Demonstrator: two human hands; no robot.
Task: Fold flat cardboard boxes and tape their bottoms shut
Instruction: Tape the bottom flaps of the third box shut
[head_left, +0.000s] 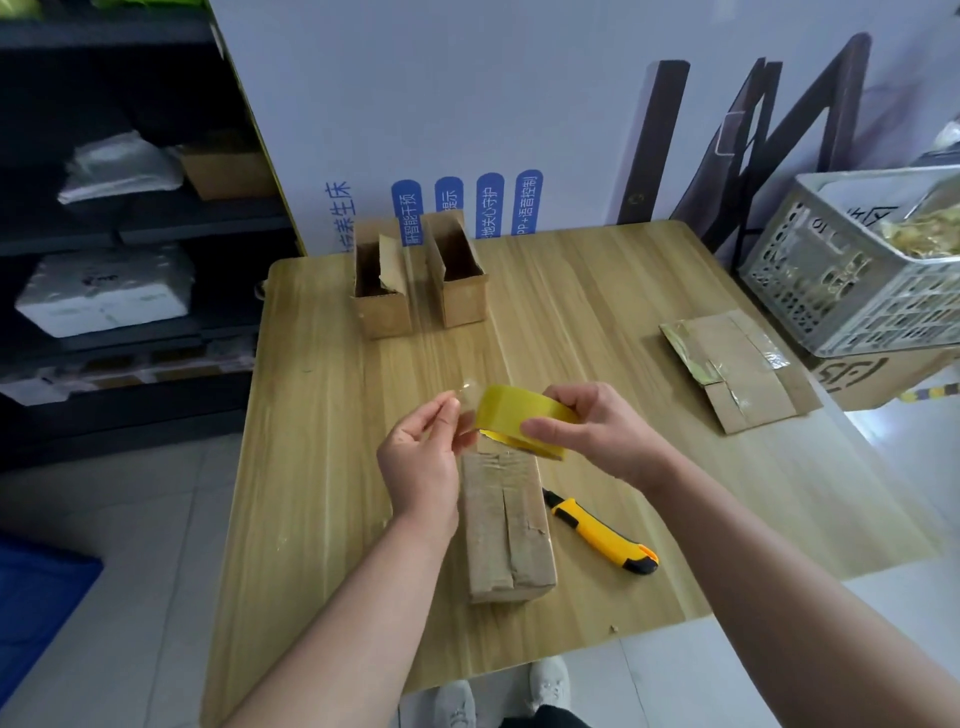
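A folded cardboard box lies bottom-up on the wooden table, its flaps closed along a centre seam. Just above its far end, my right hand grips a yellow roll of tape. My left hand pinches the clear free end of the tape beside the roll. Two assembled open boxes stand upright at the table's far edge. A flattened, taped box lies at the right.
A yellow utility knife lies right of the near box. A grey plastic crate sits on a carton off the table's right edge. Dark shelves stand at the left, a white printed board behind the table.
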